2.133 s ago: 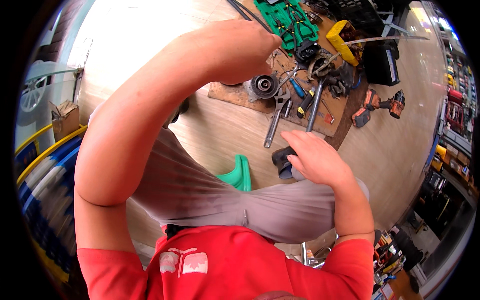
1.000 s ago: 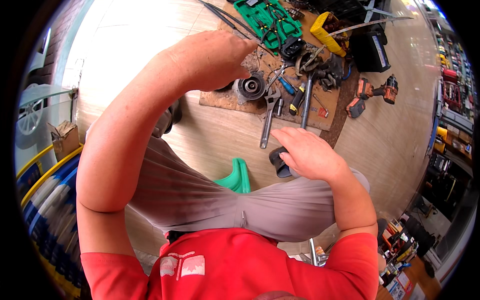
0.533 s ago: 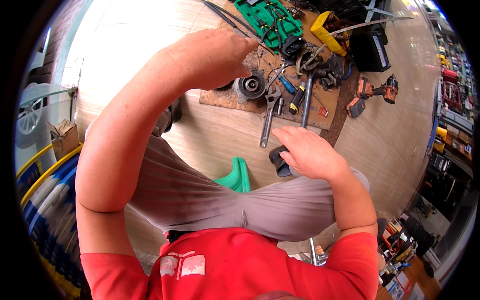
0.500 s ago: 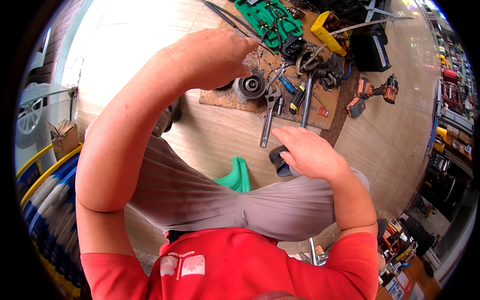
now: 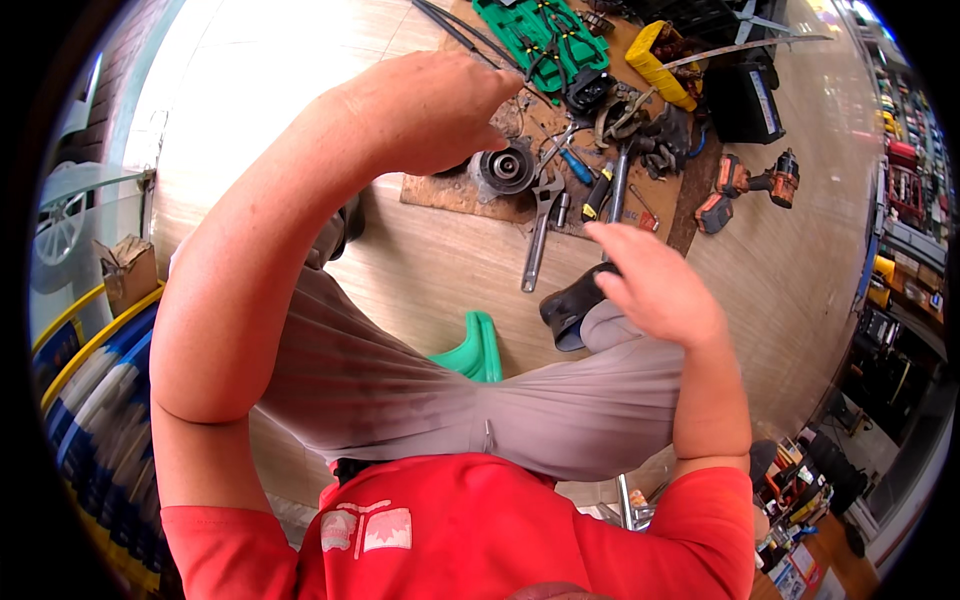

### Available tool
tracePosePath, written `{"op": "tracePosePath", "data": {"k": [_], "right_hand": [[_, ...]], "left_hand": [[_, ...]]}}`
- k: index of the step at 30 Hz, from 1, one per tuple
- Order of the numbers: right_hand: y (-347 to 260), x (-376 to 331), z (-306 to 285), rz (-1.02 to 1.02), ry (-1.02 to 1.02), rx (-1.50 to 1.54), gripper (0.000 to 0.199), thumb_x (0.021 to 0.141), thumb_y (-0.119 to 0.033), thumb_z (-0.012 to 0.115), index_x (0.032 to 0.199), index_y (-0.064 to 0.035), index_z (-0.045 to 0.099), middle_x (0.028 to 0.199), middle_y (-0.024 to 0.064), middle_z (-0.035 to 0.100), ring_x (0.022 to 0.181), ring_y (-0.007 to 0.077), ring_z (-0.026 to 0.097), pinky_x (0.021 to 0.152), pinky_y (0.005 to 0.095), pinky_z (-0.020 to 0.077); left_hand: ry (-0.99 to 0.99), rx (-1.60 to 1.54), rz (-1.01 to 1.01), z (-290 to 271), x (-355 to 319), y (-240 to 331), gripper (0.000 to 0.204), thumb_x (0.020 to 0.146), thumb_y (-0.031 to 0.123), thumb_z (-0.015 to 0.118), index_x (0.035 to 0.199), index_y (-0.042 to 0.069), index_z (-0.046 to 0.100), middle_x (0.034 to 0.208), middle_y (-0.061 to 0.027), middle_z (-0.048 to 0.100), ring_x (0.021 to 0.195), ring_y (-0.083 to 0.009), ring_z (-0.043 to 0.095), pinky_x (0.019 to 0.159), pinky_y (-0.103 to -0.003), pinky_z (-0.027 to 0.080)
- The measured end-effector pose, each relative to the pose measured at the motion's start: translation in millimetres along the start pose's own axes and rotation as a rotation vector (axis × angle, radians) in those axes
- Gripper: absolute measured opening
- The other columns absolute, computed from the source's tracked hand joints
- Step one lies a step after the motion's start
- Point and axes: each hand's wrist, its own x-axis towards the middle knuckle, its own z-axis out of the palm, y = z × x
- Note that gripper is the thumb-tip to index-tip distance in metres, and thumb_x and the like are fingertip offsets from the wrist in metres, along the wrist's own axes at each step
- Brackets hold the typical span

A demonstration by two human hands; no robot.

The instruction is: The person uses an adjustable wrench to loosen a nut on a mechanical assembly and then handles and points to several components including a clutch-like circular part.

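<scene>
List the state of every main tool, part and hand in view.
Left hand: palm hidden, hold unclear
Right hand: open, nothing seen in it
Round metal part: lying hollow side up
Metal bar: lying on the board, partly hidden
Adjustable wrench: lying, handle off the board
Blue-handled screwdriver: lying on the board
Green case: open
Power tool: lying on the floor

right hand [image 5: 662,285] shifted forward and rightward, more of the black shoe [image 5: 570,308] uncovered

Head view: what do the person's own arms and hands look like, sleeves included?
The left sleeve and right sleeve are short and red, with no markings visible. The left hand and right hand are bare: no gloves, watch, wristband or cables show.
</scene>
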Motion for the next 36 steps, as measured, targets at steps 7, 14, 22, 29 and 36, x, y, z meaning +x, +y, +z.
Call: {"op": "tracePosePath", "data": {"k": [7, 14, 22, 29, 36], "right_hand": [[11, -8, -19, 0.104, 0.085, 0.057, 0.053, 0.089, -0.012, 0.064, 0.138, -0.003, 0.048, 0.128, 0.0206, 0.059, 0.118, 0.0389, 0.056, 0.1, 0.0447, 0.0463], [-8, 2, 5, 0.047, -0.173, 0.073, 0.052, 0.09, -0.013, 0.064, 0.138, -0.0013, 0.048, 0.133, 0.0203, 0.056, 0.122, 0.0385, 0.054, 0.104, 0.0444, 0.0438], [-11, 4, 13, -0.003, -0.158, 0.005, 0.049, 0.09, -0.014, 0.064, 0.135, -0.0018, 0.048, 0.122, 0.0161, 0.058, 0.115, 0.0364, 0.056, 0.098, 0.0463, 0.0475], [-11, 4, 12, 0.015, -0.195, 0.019, 0.052, 0.09, -0.013, 0.064, 0.137, -0.0016, 0.047, 0.131, 0.0193, 0.057, 0.118, 0.0383, 0.055, 0.102, 0.0446, 0.045], [-9, 3, 15, -0.048, -0.13, -0.012, 0.048, 0.088, -0.013, 0.065, 0.132, -0.0024, 0.048, 0.117, 0.0155, 0.058, 0.112, 0.0365, 0.057, 0.095, 0.0467, 0.0485]], "left_hand": [[0.006, -0.023, -0.032, -2, -2, 4, 0.042, 0.091, 0.022, 0.069, 0.127, 0.003, 0.059, 0.1, -0.0201, 0.071, 0.102, -0.0371, 0.067, 0.09, -0.046, 0.054], [-0.005, 0.002, 0.0, 1, 2, 0, 0.052, 0.092, 0.022, 0.066, 0.14, 0.006, 0.052, 0.093, -0.0208, 0.07, 0.097, -0.0372, 0.067, 0.088, -0.046, 0.052], [-0.008, 0.002, -0.002, 1, 2, 2, 0.054, 0.091, 0.022, 0.066, 0.14, 0.006, 0.052, 0.093, -0.0213, 0.07, 0.097, -0.038, 0.066, 0.088, -0.047, 0.051], [-0.035, -0.009, -0.03, -2, 1, 3, 0.055, 0.091, 0.023, 0.067, 0.141, 0.005, 0.051, 0.096, -0.021, 0.07, 0.1, -0.0372, 0.066, 0.09, -0.046, 0.051], [-0.032, -0.012, -0.028, 0, 1, 1, 0.055, 0.091, 0.023, 0.067, 0.14, 0.005, 0.052, 0.099, -0.0209, 0.07, 0.101, -0.0372, 0.066, 0.091, -0.046, 0.051]]}}
